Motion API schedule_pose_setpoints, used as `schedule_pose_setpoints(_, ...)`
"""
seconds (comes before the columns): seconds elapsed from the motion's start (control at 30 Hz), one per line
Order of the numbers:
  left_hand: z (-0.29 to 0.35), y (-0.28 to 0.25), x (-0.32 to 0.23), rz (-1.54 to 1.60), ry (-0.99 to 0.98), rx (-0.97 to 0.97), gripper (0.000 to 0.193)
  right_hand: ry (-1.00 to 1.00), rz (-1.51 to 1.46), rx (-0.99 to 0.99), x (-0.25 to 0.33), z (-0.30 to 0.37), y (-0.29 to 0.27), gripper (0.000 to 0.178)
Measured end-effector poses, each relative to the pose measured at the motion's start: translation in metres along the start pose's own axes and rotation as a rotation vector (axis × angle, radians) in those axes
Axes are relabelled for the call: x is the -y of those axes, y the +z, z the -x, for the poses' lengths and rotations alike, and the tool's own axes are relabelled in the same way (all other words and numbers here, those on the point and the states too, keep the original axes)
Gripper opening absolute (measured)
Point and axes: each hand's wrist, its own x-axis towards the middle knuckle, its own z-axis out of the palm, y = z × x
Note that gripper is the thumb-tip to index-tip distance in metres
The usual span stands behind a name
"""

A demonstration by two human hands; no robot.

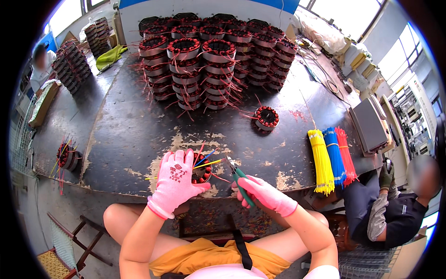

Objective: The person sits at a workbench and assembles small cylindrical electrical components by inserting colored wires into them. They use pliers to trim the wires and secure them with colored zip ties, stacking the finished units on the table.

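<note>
On the left, a wire-trailing stator point(69, 159) is lying near the edge of the desk point(118, 139). Your left hand point(173, 183) is covering the left part of a ring-shaped stator point(207, 176) before you, fingers point(179, 158) lying straight and close together; whether they are gripping cannot be told. A blue wire point(205, 157) and a yellow wire point(209, 163) are angling rightward across it. Your right hand point(268, 193) is holding green-handled pliers point(240, 176), fingers curling around the handles, tips hovering near the yellow wire's end. Farther right, yellow, blue and red wire bundles point(335, 156) are lying together.
</note>
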Motion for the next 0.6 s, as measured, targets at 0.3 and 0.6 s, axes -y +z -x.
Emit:
schedule_pose_setpoints(0.3, -0.007, -0.005, -0.011, -0.068, -0.243, 0.067, 0.092, 0.064, -0.295, 0.193, -0.016, 0.010, -0.014, 0.056)
schedule_pose_setpoints(0.6, -0.006, 0.004, -0.011, -0.101, -0.214, -0.019, 0.088, 0.133, -0.177, 0.245, -0.010, 0.007, -0.007, 0.063)
